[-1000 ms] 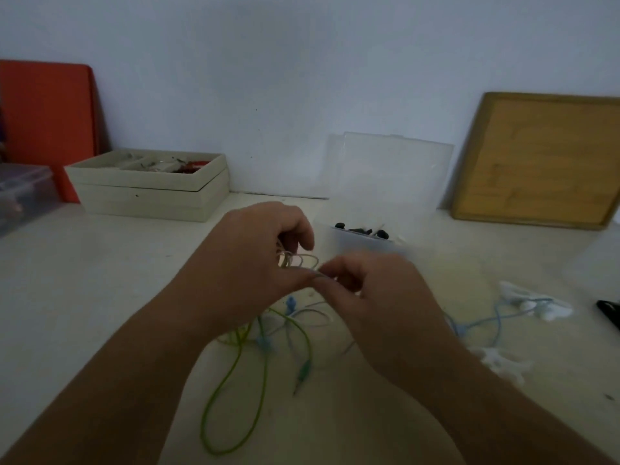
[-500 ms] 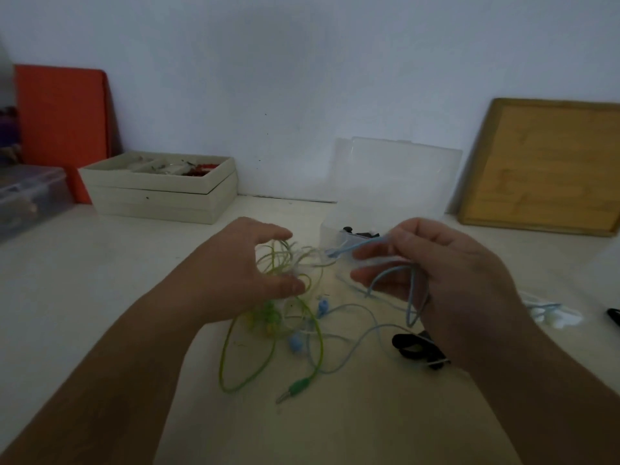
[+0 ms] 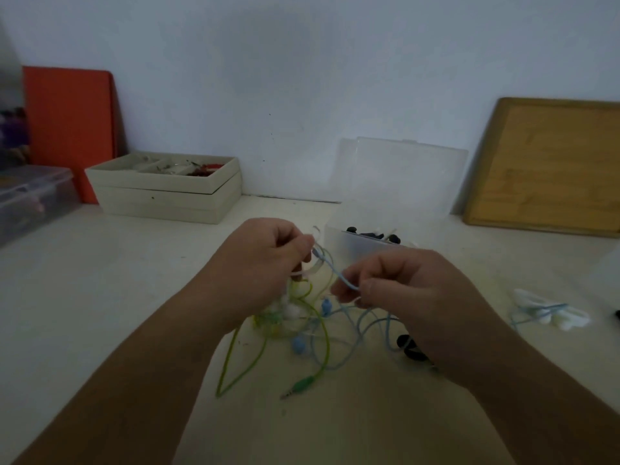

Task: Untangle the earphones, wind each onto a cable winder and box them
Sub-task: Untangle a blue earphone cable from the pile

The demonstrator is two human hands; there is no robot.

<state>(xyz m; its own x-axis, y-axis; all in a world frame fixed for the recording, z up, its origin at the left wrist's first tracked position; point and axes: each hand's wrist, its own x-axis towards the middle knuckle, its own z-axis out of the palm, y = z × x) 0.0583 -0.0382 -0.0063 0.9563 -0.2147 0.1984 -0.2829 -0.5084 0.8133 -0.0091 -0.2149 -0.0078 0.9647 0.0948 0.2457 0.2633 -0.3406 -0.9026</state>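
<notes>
Above the near tabletop (image 3: 100, 297), left hand (image 3: 265, 263) and right hand (image 3: 402, 290) each pinched one blue cable (image 3: 339, 275) over the knotted tangle (image 3: 302, 330), untangling apparently barely begun, winding and boxing all ahead.

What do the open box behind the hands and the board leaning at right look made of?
Open box: probably clear, slightly frosted plastic; the wall shows through its raised lid. Board: apparently wood, matte, tan; faint grain lines and a raised border.

On the desk (image 3: 100, 297), tangled earphones (image 3: 298, 345) lie before the open box (image 3: 362, 245); stacked trays (image 3: 167, 193) stand behind left, a board (image 3: 550, 166) leans right.
</notes>
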